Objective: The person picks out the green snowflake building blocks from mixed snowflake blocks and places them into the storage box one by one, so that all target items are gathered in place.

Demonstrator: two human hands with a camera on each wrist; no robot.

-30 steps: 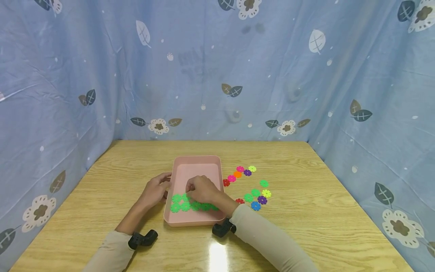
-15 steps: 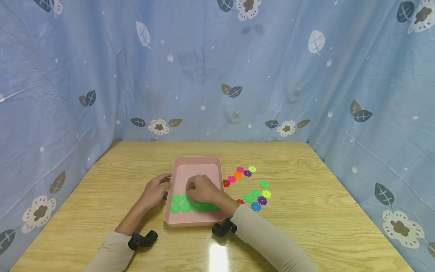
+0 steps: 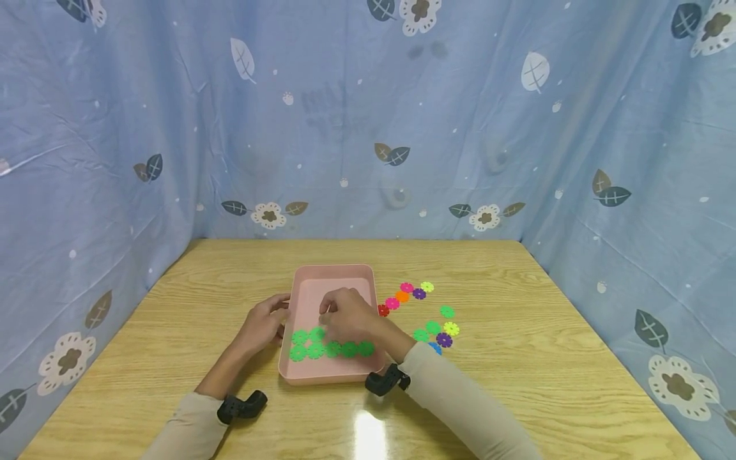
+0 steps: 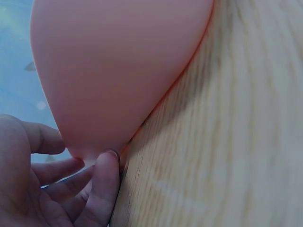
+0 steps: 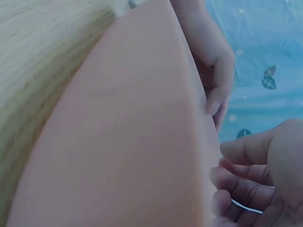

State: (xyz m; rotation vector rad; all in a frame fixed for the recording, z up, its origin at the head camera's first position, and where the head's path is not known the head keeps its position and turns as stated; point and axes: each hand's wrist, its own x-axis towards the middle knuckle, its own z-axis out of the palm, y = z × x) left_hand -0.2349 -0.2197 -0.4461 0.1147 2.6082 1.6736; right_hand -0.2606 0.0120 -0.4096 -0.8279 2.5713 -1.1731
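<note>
A pink tray holds several green snowflake discs, in a front row with the start of a second row at the left behind it. My left hand rests fingertips and thumb against the tray's left outer wall, also seen in the left wrist view, where the fingers bend loosely at the pink wall. My right hand hovers over the tray's middle, fingers loosely bent, just behind and right of the green disc in the second row. No disc shows in its fingers in the right wrist view.
Right of the tray, loose discs lie on the wooden table: a slanting line with red, pink, orange, purple and yellow ones, and a nearer group with green, yellow, purple and blue. A patterned blue curtain surrounds the table.
My right hand has lifted slightly back and to the right from the second row, uncovering the green disc under its fingertips. My left hand has stayed at the tray's wall.
</note>
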